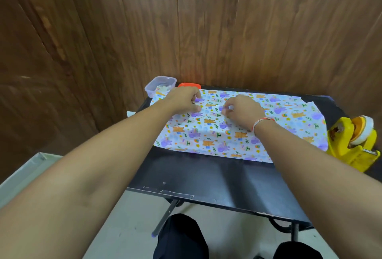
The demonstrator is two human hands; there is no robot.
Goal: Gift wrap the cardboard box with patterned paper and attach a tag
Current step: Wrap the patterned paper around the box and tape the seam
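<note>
Pinching the patterned paper [237, 132] over the box

I am curling both grips onto the sheet spread across the counter [206, 180]: left hand [184, 99] and right hand [244, 112] each pinching a fold near the far middle, probably to draw it snug. The box itself is hidden, seemingly under the paper. The tape dispenser [351, 143] is waiting at my right.

A clear plastic container [160, 85] and an orange lid [189, 85] sat at the black surface's [206, 176] far edge, against a wood-panelled wall [206, 21].
</note>
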